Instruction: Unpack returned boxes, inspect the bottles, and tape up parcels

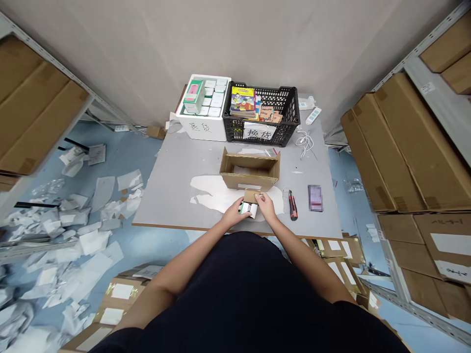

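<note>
Near the table's front edge, my left hand (233, 214) is closed on the left side of a small white box (249, 211) with a green edge. My right hand (265, 205) pinches a small brown cardboard piece (251, 196) at the top of that box; whether it is a flap or a separate piece, I cannot tell. Just behind my hands stands an open brown carton (246, 183), its top open. A red and black utility knife (293, 205) lies to the right of my right hand.
On the grey table (172, 186), a white foam box (206, 128) of small boxes and a black crate (290, 128) with books stand at the back. A purple packet (315, 198) and a white cable (304, 141) lie right. Shelves with cartons (415, 147) flank both sides.
</note>
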`<action>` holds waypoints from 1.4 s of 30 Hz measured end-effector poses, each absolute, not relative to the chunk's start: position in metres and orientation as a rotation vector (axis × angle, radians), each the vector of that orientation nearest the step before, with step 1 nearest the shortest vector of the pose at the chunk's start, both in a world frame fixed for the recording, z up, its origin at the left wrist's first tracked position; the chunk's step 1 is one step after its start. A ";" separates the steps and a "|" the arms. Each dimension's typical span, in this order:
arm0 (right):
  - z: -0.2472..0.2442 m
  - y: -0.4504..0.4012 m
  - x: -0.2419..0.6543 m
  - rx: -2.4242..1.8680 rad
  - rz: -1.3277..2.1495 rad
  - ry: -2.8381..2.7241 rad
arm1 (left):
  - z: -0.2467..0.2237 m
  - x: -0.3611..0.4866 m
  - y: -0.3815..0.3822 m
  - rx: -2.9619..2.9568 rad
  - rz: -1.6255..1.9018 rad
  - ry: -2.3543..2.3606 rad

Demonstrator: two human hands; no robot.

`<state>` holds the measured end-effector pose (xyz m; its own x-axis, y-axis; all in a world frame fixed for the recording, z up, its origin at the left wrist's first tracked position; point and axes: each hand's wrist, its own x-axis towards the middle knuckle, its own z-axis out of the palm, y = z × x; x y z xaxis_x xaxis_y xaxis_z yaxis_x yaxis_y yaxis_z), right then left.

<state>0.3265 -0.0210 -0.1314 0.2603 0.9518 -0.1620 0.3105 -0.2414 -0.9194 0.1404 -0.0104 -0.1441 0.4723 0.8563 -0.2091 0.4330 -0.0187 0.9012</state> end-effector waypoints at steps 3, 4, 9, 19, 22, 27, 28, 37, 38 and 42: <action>-0.128 -0.022 0.325 -1.887 0.779 -1.107 | -0.142 0.144 -0.012 1.622 0.484 1.262; -0.125 -0.025 0.324 -1.916 0.731 -1.156 | -0.142 0.145 -0.012 1.618 0.485 1.278; -0.106 -0.045 0.321 -1.666 0.657 -1.882 | -0.137 0.140 -0.012 1.565 0.591 1.311; -0.075 -0.045 0.333 -1.819 0.463 -2.534 | -0.147 0.124 -0.014 1.284 0.694 1.323; -0.070 -0.041 0.336 -1.789 0.476 -2.668 | -0.150 0.124 -0.014 1.240 0.696 1.274; -0.068 -0.029 0.325 -1.706 0.492 -2.810 | -0.153 0.127 -0.012 1.256 0.692 1.218; -0.068 -0.026 0.321 -1.706 0.486 -2.826 | -0.154 0.128 -0.012 1.267 0.692 1.217; -0.059 -0.008 0.314 -1.535 0.513 -2.895 | -0.159 0.124 -0.011 1.352 0.741 1.344; -0.058 -0.008 0.316 -1.521 0.518 -2.892 | -0.159 0.125 -0.012 1.357 0.742 1.348; -0.059 -0.009 0.320 -1.555 0.536 -2.890 | -0.158 0.126 -0.013 1.364 0.733 1.327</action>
